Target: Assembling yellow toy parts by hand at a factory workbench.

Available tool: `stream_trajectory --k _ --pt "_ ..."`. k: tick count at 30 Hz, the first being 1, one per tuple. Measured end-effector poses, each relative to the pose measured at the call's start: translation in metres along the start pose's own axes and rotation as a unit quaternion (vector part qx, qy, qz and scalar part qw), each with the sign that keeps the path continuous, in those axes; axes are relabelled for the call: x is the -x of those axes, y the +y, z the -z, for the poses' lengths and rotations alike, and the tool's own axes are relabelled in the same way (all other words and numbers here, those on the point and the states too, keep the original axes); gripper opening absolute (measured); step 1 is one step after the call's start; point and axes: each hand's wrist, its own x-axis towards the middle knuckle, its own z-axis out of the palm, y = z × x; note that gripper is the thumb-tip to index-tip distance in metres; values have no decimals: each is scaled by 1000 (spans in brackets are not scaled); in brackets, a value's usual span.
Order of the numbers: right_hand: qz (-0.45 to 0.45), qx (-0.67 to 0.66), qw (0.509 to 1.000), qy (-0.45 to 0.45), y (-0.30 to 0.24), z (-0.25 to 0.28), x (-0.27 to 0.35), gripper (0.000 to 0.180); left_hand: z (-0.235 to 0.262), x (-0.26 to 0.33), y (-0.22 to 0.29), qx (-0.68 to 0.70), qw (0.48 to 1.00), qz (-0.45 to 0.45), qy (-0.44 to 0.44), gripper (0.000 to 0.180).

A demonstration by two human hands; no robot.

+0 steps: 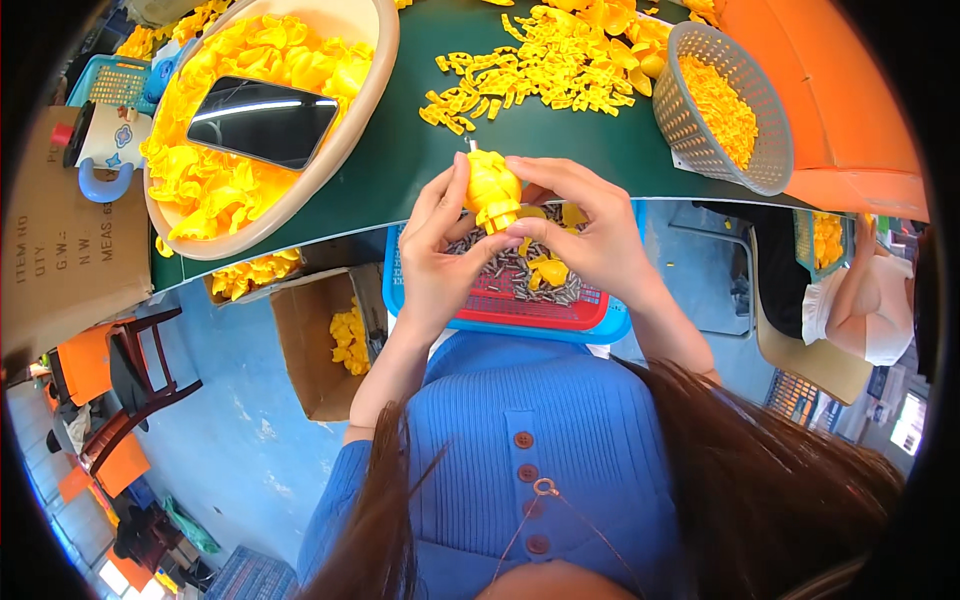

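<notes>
Partly hidden yellow piece (493, 185), gripped by left hand (436, 238) and right hand (590, 222)

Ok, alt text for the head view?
Left hand and right hand hold a yellow plastic part with a metal pin on top, above a red tray of metal parts. On the green table, a phone rests on yellow pieces in a beige tub, left; a grey basket stands right.

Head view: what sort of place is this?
Probably an assembly workshop: a basin heaped with yellow parts, a grey basket of small yellow pieces, and a red tray holding metal pins.
</notes>
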Motion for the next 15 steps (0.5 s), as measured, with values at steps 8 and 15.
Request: stream_trajectory --k 8,15 --pt "136 203 970 -14 -1 7 -1 53 10 -1 2 -41 997 -45 -57 72" --pt "145 207 967 -17 -2 4 2 51 13 2 2 20 998 -5 -56 69"
